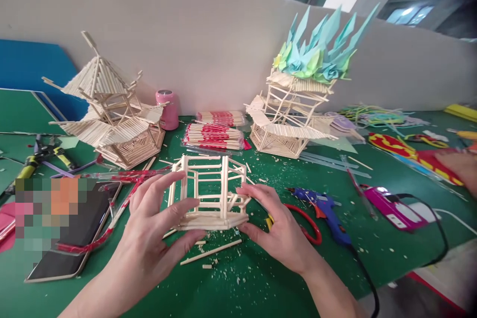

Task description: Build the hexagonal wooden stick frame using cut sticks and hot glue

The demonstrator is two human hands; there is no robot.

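Observation:
Between my hands is a small open frame of pale wooden sticks (224,194), with upright posts, thin rails and a flat slatted base. My left hand (149,228) grips its left side, the thumb by the base's lower edge and the fingers around the left posts. At the right side, my right hand (278,223) holds it between thumb and fingers, the index fingertip by a rail. Under it on the green table (238,288) lie a loose stick (211,252) and short cut pieces. Red-handled scissors (316,228) are partly hidden behind my right hand.
Two stick pavilions (112,119) (290,124) stand behind. Bundled sticks (214,135) and a pink can (169,112) sit between them. A blue glue gun (328,213) with its cord lies right, a tablet (78,238) left. Another person's hand (456,164) is at far right.

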